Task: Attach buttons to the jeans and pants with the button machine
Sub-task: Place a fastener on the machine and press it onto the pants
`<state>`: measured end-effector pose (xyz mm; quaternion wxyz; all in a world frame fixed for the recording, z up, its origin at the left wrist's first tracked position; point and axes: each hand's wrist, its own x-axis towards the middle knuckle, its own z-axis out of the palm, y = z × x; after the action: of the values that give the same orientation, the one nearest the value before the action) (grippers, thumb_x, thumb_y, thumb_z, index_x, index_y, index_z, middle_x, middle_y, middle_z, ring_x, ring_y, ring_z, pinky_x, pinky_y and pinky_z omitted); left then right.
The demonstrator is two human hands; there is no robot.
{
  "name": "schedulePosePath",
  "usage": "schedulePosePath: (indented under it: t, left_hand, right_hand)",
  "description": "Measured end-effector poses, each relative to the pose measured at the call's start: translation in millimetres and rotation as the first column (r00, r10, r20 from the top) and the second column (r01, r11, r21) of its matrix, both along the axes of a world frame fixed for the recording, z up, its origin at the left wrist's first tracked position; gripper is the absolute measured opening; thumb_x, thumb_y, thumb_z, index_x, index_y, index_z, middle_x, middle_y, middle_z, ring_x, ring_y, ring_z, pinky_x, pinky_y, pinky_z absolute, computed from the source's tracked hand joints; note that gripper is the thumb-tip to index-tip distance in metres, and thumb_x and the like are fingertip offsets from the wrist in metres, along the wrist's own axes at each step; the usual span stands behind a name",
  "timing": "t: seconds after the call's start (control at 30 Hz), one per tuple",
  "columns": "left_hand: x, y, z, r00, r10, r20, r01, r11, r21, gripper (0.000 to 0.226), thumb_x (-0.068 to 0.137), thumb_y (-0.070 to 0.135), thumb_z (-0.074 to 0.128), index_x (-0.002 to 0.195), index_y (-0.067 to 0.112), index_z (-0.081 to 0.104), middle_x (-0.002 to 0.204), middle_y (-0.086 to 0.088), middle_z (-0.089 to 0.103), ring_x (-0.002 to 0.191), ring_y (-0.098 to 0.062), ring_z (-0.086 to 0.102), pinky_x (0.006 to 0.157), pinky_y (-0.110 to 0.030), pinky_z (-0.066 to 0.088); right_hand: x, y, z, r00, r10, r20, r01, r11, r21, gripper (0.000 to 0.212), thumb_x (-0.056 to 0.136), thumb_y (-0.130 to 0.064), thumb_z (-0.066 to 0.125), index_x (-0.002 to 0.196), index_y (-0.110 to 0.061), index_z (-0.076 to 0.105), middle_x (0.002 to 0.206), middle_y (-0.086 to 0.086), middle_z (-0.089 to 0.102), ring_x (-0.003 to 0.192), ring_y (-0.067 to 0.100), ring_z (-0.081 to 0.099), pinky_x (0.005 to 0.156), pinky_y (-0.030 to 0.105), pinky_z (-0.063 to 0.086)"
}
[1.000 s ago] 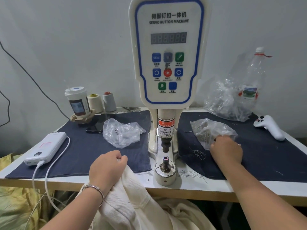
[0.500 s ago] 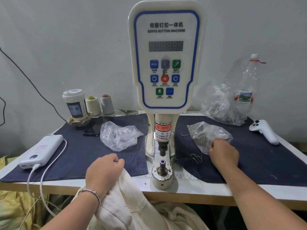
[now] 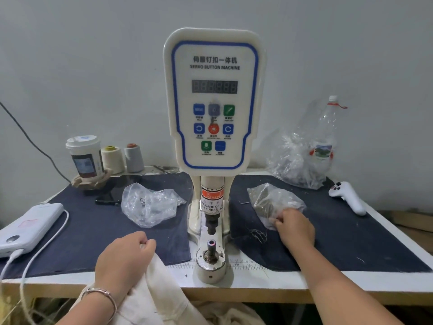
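My left hand [image 3: 124,259] is clamped, fingers curled, on a fold of the cream pants [image 3: 150,299] at the table's front edge [image 3: 257,281], left of the button machine [image 3: 212,160]. Most of the garment hangs below the edge. Judgement: the cloth is soft and limp, heavy enough to drag off, so hold close to the waistband and keep it bunched until it lies over the lower die [image 3: 211,246].

My right hand [image 3: 294,227] rests at the mouth of the clear bag of buttons [image 3: 269,201] on the dark cloth [image 3: 351,231], right of the machine. The fingertips are hidden in the plastic; I cannot tell whether they pinch a button. Judgement: the buttons are small, hard and slippery; the bag is flimsy. Take one between thumb and forefinger.

A second clear bag [image 3: 148,204] lies left of the machine, untouched.
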<state>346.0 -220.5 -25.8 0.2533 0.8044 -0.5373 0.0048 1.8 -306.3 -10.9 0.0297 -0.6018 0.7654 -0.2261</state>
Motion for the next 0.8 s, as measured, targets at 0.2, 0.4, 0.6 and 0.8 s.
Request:
schedulePosePath:
  t: [0.2,0.4,0.6,0.8]
  left_hand:
    - [-1.8,3.5,2.1,1.000,-0.014,0.000,0.014,1.000,-0.008,0.026,0.088,0.031,0.049,0.069,0.014,0.053,0.064,-0.001,0.058,0.066,-0.017,0.054,0.050,-0.029,0.032]
    - [-1.6,4.4,1.9,1.000,-0.006,0.004,0.006,1.000,-0.020,0.028,0.088,0.032,0.049,0.066,0.016,0.049,0.062,0.000,0.057,0.065,-0.016,0.053,0.049,-0.030,0.029]
    - [-2.1,4.1,2.0,1.000,-0.007,-0.001,0.007,1.000,-0.019,0.026,0.088,0.032,0.048,0.070,0.014,0.054,0.065,-0.001,0.058,0.068,-0.017,0.054,0.050,-0.029,0.031]
    - [-2.7,4.1,2.9,1.000,-0.013,0.002,0.013,1.000,-0.010,0.026,0.089,0.031,0.048,0.072,0.013,0.056,0.065,0.000,0.059,0.068,-0.018,0.056,0.052,-0.028,0.034]
  right_hand:
    - [-1.5,-1.1,-1.6,1.000,-0.016,0.000,0.016,1.000,-0.002,0.015,0.090,-0.033,0.062,0.087,-0.021,0.071,0.094,0.006,0.071,0.089,0.028,0.065,0.063,0.027,0.038]
    - [0.5,-0.5,-1.3,0.999,-0.034,0.009,0.035,0.997,-0.064,0.010,0.089,-0.020,0.061,0.089,-0.019,0.072,0.101,0.008,0.067,0.088,0.028,0.062,0.064,0.028,0.039]
    - [6.5,1.2,-3.2,0.997,-0.051,-0.060,0.048,0.997,-0.064,0.021,0.089,-0.019,0.055,0.095,-0.011,0.074,0.104,0.013,0.063,0.085,0.032,0.062,0.062,0.029,0.040]
    - [2.6,3.2,-2.6,0.999,-0.019,-0.041,0.017,0.998,-0.054,0.018,0.087,-0.014,0.057,0.089,-0.014,0.075,0.105,0.010,0.062,0.088,0.031,0.059,0.066,0.029,0.038]
